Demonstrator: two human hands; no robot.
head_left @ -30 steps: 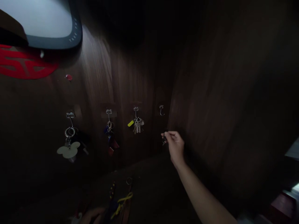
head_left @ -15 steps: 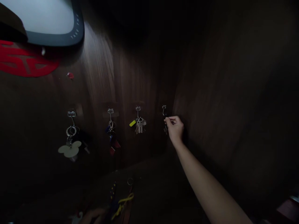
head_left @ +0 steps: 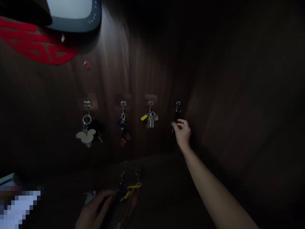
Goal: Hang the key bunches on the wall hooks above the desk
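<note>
My right hand (head_left: 183,132) is closed in a pinch on a key ring (head_left: 173,123), just below the rightmost wall hook (head_left: 178,103). A dark piece hangs between the hook and my fingers; its kind is too dim to tell. Low in the view, my left hand (head_left: 95,210) is closed, thumb and forefinger coming together beside a dark strap with yellow dots (head_left: 122,178). What they hold, if anything, is too dark to make out. A yellow cord (head_left: 131,190), a brown strap (head_left: 132,203) and a pale key-like piece (head_left: 90,196) lie around it.
More hooks carry a keyring with a pale mouse-head tag (head_left: 86,136), a blue and red key bunch (head_left: 124,128) and keys with a yellow tag (head_left: 151,120). Above hang a red cut-out decoration (head_left: 43,47) and a dark-rimmed panel (head_left: 73,27). A side wall (head_left: 226,105) stands right.
The view has shifted, so the hooks sit higher and further right. My right hand has moved slightly lower from the hook, with the ring now visible. More of my left hand has come into view.
</note>
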